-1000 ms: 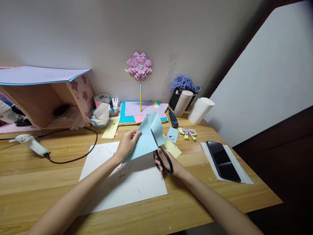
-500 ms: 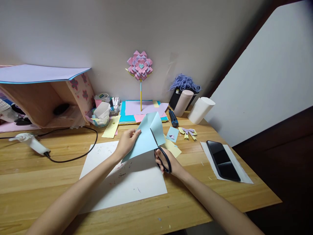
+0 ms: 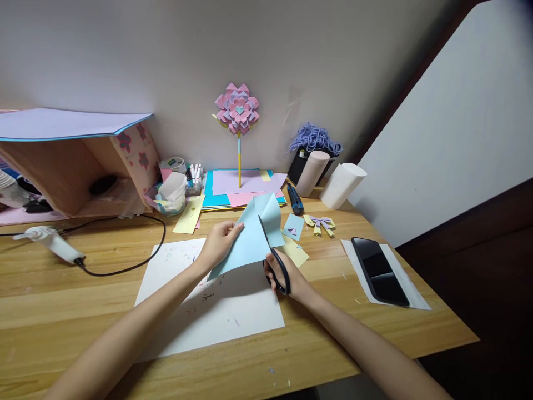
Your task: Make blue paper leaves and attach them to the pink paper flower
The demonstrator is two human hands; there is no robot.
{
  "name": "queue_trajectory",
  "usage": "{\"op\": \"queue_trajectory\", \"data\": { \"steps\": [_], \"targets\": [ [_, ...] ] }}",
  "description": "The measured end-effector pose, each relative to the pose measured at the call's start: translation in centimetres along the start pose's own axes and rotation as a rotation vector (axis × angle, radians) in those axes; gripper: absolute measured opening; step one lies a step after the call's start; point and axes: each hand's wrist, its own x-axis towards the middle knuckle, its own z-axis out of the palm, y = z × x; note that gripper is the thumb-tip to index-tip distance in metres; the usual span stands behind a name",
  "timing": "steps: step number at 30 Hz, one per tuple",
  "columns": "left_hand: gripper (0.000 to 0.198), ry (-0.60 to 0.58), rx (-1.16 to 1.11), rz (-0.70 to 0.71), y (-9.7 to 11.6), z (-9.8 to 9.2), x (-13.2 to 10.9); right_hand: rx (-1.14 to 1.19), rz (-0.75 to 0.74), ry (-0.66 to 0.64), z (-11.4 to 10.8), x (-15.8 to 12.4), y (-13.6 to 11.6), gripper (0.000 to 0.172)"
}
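Observation:
A sheet of light blue paper [image 3: 250, 236] is pinched at its left edge by my left hand [image 3: 222, 241], thumb on top. My right hand [image 3: 287, 275] grips black-handled scissors [image 3: 282, 271], whose dark blade lies along a cut in the paper. Right of the cut, the strip of paper bends up and away. Both hands hover over a white sheet [image 3: 233, 311] marked with small coloured strokes. Just beyond my right hand lies a yellow paper piece [image 3: 295, 251], partly hidden.
Behind stand a pink paper flower [image 3: 237, 108], stacked coloured paper [image 3: 216, 197] and a blue utility knife [image 3: 295, 199]. A glue gun [image 3: 54, 244] with its cord and an open box [image 3: 83, 172] are left. Rightward are a paper bow [image 3: 320, 224] and a phone [image 3: 380, 271].
The blue paper has shifted slightly right and down with my left hand. The scissors' handles look a little closer together, and the view has tilted slightly.

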Motion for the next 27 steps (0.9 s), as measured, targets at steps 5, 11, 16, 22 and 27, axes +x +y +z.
{"op": "queue_trajectory", "data": {
  "steps": [5,11,16,22,27],
  "targets": [
    [0.039,-0.020,-0.004,-0.031,0.30,-0.09,0.04,-0.013,-0.006,0.001,-0.07,0.15,0.08,0.052],
    [0.042,-0.077,0.011,-0.045,0.24,-0.11,0.00,-0.002,-0.008,-0.020,-0.14,0.41,0.26,0.056],
    [0.041,-0.099,-0.028,-0.082,0.11,0.07,0.01,0.017,-0.024,0.006,0.03,0.41,0.26,0.051],
    [0.041,-0.110,-0.063,-0.105,-0.03,0.06,0.05,-0.003,-0.031,0.034,0.11,0.35,0.05,0.048],
    [0.042,-0.136,-0.088,-0.139,-0.06,0.06,0.05,0.009,-0.039,0.000,-0.01,0.43,0.23,0.050]
  ]
}}
